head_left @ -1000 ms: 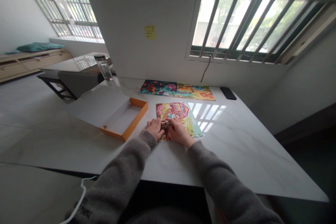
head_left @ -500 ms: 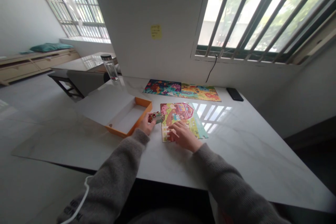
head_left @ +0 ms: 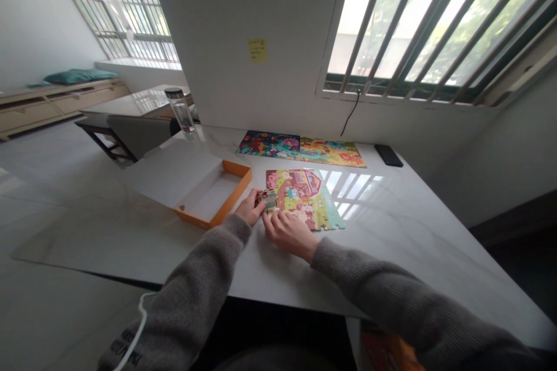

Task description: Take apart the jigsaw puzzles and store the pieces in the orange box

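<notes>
The farm jigsaw puzzle (head_left: pixel 304 200) lies on the white marbled table in front of me, with a red barn and pink animals printed on it. My left hand (head_left: pixel 251 207) is closed on a few puzzle pieces (head_left: pixel 268 200), held at the puzzle's left edge. My right hand (head_left: pixel 289 235) rests over the puzzle's lower left corner, fingers bent slightly and laid on it, close to the left fingertips. That corner is hidden under the hand. Along the lower right edge, interlocking notches show.
An orange-edged box (head_left: pixel 232 204) with its white lid folded back stands open at left. Behind are a dark jigsaw (head_left: pixel 270 145) and a yellow one (head_left: pixel 333 152). A phone (head_left: pixel 389 155) lies back right; a glass bottle (head_left: pixel 180 111) stands back left.
My right hand has slid left across the puzzle to its lower left corner. My left hand has shifted right with the pieces, so the two hands are now almost touching.
</notes>
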The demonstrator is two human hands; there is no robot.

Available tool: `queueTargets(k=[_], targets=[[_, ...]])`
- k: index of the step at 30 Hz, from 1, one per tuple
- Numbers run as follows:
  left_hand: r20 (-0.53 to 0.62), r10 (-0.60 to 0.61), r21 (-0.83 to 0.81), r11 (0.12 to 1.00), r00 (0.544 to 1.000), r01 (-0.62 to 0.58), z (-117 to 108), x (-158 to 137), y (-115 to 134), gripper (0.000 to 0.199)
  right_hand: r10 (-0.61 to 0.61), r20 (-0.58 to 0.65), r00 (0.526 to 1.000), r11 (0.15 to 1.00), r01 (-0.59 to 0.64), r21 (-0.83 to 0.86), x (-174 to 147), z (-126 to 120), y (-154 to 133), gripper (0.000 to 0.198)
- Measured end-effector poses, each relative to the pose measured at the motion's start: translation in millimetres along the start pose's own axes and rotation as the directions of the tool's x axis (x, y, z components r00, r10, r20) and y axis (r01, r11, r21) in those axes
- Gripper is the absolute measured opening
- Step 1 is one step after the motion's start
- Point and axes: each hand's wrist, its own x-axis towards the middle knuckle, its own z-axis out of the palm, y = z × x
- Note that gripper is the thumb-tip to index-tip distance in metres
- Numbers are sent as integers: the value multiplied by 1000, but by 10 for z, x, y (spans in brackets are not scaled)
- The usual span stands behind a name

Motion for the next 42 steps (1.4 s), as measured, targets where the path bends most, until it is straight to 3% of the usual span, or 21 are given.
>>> queueTargets(k=[5, 9, 14, 17, 24, 30, 36, 39, 42], targets=[[10, -2, -14, 1000, 1000, 2, -2, 17, -7, 32, -15, -9, 1000, 999, 16, 46, 53, 50, 176, 35], [3, -12, -86, 996, 1000, 13, 16, 36, -34, 33, 131, -78, 988, 948, -102, 302, 32, 81, 287, 19], [-22, -33, -305, 952, 999, 25, 38, 28, 53, 38, 357, -267, 895, 774, -123, 622, -67, -95, 338, 11], [109, -81, -441, 889, 991, 121, 45, -15, 179, 44, 443, -307, 842, 706, -116, 699, -108, -220, 356, 15], [403, -23, -686, 655, 915, 318, 59, -102, 348, 54, 397, -218, 892, 650, -106, 752, -122, -147, 398, 29], [435, -25, -715, 597, 900, 363, 28, -123, 333, 60, 379, -155, 912, 629, -131, 766, -189, -57, 504, 37], [341, -20, -668, 698, 940, 257, 75, -107, 359, 59, 353, -122, 928, 657, -152, 739, -174, -90, 413, 35], [239, -4, -623, 766, 971, 157, 124, -78, 372, 59, 442, -170, 881, 667, -196, 719, -133, -8, 399, 25], [81, 48, -409, 913, 996, -11, 140, -31, 364, 51, 506, -226, 832, 673, -217, 707, -103, 72, 433, 33]])
